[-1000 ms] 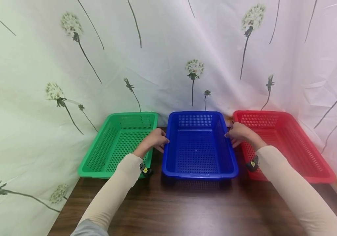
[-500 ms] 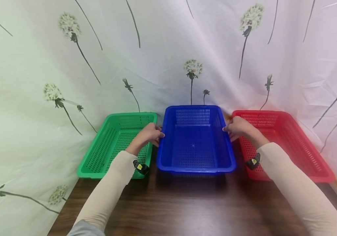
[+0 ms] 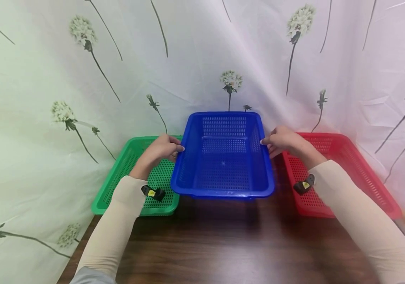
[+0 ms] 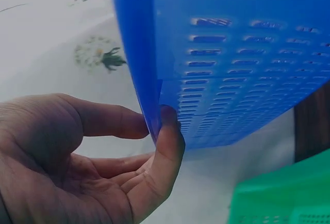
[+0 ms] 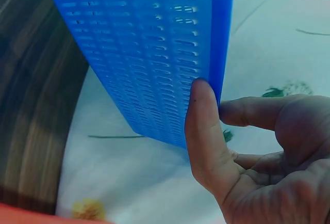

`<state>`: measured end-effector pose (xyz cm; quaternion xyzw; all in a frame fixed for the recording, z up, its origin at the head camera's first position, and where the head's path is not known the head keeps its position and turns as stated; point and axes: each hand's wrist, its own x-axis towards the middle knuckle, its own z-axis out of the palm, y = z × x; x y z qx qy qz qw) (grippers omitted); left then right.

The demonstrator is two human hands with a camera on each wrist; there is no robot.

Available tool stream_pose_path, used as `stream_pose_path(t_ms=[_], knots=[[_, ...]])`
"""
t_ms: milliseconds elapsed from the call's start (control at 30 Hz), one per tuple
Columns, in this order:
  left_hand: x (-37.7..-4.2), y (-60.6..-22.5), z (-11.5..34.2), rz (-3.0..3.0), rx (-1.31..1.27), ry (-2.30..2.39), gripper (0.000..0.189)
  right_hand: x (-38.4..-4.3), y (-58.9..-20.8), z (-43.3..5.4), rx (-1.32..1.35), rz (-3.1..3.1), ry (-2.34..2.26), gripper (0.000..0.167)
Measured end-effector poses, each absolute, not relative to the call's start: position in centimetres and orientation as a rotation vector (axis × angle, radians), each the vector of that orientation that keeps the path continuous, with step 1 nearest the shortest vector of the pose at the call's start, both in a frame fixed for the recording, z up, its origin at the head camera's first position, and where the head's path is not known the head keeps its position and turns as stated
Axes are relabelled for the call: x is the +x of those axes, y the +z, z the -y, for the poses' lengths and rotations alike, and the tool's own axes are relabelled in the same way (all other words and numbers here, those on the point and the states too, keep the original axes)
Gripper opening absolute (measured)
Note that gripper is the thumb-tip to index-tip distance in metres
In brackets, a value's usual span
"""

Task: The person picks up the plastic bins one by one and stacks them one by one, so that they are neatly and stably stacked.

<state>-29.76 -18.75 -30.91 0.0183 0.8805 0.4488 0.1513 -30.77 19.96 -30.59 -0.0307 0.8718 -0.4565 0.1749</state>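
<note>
A blue plastic basket point(image 3: 223, 165) with slotted walls hangs above the dark table, between two others. My left hand point(image 3: 161, 149) pinches its left rim; in the left wrist view the thumb and a finger of that hand point(image 4: 103, 157) close on the rim from both sides. On the opposite side my right hand point(image 3: 283, 141) pinches the right rim, and the right wrist view has the same grip, with a finger of the right hand point(image 5: 258, 157) flat against the slotted outer wall. Nothing lies inside the blue basket.
At the left a green basket point(image 3: 111, 187) stands on the wooden table point(image 3: 202, 244), partly covered by the left arm and the blue basket. A red basket point(image 3: 358, 181) stands at the right under the right forearm. A flower-printed cloth point(image 3: 195, 71) hangs behind.
Both hands have lifted the blue basket off the table and shifted it a little to the left. It now overlaps the green basket's right edge in the head view.
</note>
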Motion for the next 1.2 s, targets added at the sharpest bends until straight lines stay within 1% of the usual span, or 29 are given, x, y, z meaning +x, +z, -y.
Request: stream_pose_path(t_ms=[267, 533, 700, 867, 1000, 1200], knots=[[-29.1, -28.9, 21.5, -2.559, 0.055, 1.358, 0.05, -30.8, -28.4, -17.5, -0.104, -2.478, -1.334, 0.04], [-28.4, -28.1, 24.9, -2.645, 0.013, 1.367, 0.055, -31.1, -27.1, -14.5, -0.138, -2.453, -1.404, 0.031], [-27.9, -27.7, 27.1, -2.681, 0.009, 1.333, 0.061, -31.3, -26.7, -12.2, -0.14, -2.44, -1.452, 0.029], [-27.5, -27.7, 29.3, -2.706, -0.013, 1.32, 0.059, -31.5, -26.9, -9.8, -0.152, -2.395, -1.496, 0.031], [-27.3, -27.7, 31.0, -2.736, -0.043, 1.298, 0.058, -31.7, -27.1, -7.9, -0.179, -2.394, -1.513, 0.028], [-26.9, -28.0, 33.8, -2.777, -0.1, 1.259, 0.062, -32.1, -27.6, -5.0, -0.215, -2.339, -1.567, 0.025]])
